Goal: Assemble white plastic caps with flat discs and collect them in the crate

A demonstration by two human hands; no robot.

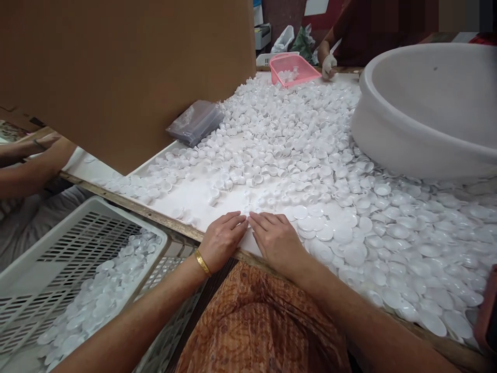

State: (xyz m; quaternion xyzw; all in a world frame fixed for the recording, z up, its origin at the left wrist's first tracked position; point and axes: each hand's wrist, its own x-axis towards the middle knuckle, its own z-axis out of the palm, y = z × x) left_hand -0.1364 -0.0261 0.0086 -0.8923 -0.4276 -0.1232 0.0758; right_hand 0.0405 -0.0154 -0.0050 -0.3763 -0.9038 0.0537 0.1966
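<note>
My left hand (222,239) and my right hand (276,239) meet at the near edge of the table, fingertips almost touching. The fingers of both are bent and pressed together. Whatever they hold is hidden; small white pieces show just beyond the fingertips. Flat white plastic discs (326,230), like toy saucers, lie to the right of my right hand. Further back, small white plastic cups (272,150) cover the white tabletop (190,194) in a loose heap.
A white crate (97,207) with white pieces stands below left. A large pale basin (373,124) sits at right. A brown cardboard box (128,67), packed plastic bags (196,122) and a pink scoop (298,75) are further back. Co-workers' arms show at far left and behind the table.
</note>
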